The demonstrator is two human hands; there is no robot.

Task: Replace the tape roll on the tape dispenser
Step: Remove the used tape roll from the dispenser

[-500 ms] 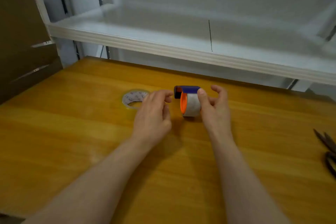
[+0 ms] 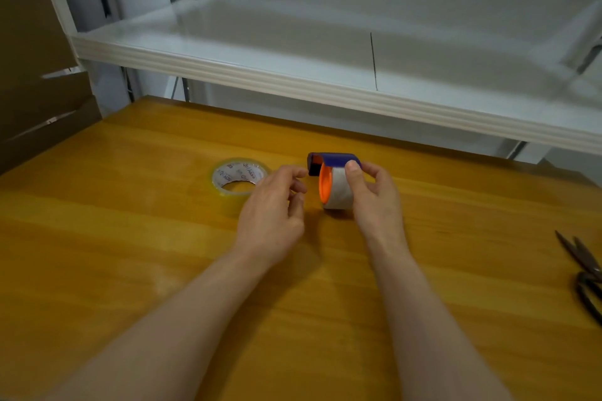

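1. Nearest us, our right hand (image 2: 374, 202) grips the tape dispenser (image 2: 334, 169) on the wooden table (image 2: 130, 254), thumb across the pale, nearly spent roll (image 2: 338, 190) on its orange hub (image 2: 324, 187).
2. Our left hand (image 2: 272, 215) is loosely curled and holds nothing, its fingertips just left of the dispenser.
3. To do this step well, we judge we should steady the blue cover with the right hand and let the left pull the old roll straight off the hub without twisting.
4. Just beyond the left hand, the fresh tape roll (image 2: 239, 176) lies flat.
5. Far right of the right hand lie scissors (image 2: 583, 267).
6. We count one dispenser, two rolls, one pair of scissors; farther off, one white shelf (image 2: 293, 78).
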